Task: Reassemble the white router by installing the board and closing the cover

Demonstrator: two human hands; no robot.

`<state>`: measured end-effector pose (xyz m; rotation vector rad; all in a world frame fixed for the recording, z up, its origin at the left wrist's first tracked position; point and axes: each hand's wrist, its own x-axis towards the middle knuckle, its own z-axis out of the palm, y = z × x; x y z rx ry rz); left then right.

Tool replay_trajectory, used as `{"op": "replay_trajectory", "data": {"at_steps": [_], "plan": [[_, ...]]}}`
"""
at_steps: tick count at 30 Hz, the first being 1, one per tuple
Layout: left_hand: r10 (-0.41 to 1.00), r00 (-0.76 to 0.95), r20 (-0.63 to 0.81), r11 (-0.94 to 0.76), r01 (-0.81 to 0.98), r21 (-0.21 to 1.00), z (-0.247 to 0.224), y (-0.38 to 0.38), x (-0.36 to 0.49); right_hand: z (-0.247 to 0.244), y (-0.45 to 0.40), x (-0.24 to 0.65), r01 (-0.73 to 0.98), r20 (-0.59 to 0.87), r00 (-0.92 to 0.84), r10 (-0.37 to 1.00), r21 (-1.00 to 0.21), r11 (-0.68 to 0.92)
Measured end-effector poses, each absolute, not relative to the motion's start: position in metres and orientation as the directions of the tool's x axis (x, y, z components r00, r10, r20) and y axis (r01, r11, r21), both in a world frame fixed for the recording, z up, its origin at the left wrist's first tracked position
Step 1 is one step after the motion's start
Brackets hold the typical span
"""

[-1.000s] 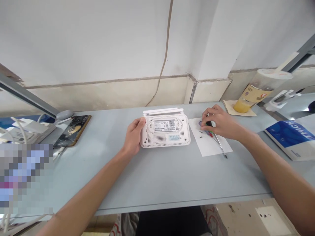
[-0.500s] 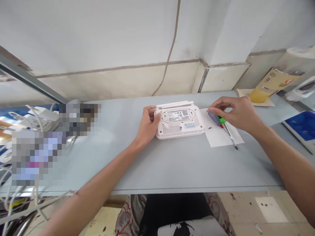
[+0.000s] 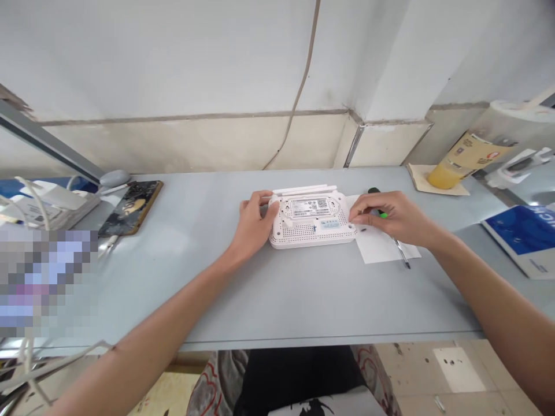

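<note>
A white Wi-Fi router [image 3: 299, 230] lies underside up on the desk, its label and vent holes showing and its antennas folded along the far edge. Around its left edge my left hand [image 3: 255, 218] is closed, thumb on top. Thumb and fingertips of my right hand [image 3: 384, 215] are pinched together at the router's right side; whatever is between them is too small to make out. Under that hand lies a screwdriver [image 3: 403, 254], mostly hidden, its shaft resting across a sheet of white paper [image 3: 375, 251]. A tiny dark piece [image 3: 363, 230] sits on the paper.
On the left are a phone [image 3: 134, 208], white adapters [image 3: 60, 199] and tangled cables [image 3: 30, 370]. A cup of yellow drink [image 3: 459, 156] stands at the back right, with a blue and white box [image 3: 524, 237] nearer. The desk's front edge [image 3: 281, 344] runs before my lap.
My right hand has moved left from above the screwdriver handles to the router's right side. My left hand keeps its hold on the router. The camera view has shifted slightly.
</note>
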<state>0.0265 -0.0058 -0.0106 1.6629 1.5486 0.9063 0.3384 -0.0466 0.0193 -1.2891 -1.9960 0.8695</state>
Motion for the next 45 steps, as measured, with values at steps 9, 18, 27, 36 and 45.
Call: {"op": "replay_trajectory", "data": {"at_steps": [9,18,27,36,45], "plan": [[0.998,0.048,0.032,-0.050,0.428,0.902,-0.0097,-0.0053,0.0254,0.0170,-0.0419,0.3374,0.554,0.012,-0.343,0.939,-0.804,0.213],[0.999,0.040,0.030,-0.045,0.458,0.888,-0.0112,-0.0041,0.0241,0.0176,-0.0439,0.3329,0.433,-0.089,-0.270,0.959,-0.900,0.038],[1.000,0.030,-0.001,-0.013,0.457,0.889,-0.0080,-0.0056,0.0255,0.0137,-0.0428,0.3350,0.384,-0.191,-0.198,0.961,-0.917,-0.104],[1.000,0.020,0.018,-0.025,0.424,0.905,-0.0096,-0.0040,0.0250,0.0153,-0.0431,0.3328,0.353,-0.200,-0.206,0.958,-0.928,-0.118],[0.998,0.046,0.036,-0.053,0.455,0.889,-0.0142,-0.0031,0.0224,0.0152,-0.0421,0.3371,0.344,-0.236,-0.218,0.947,-0.927,-0.151]]}}
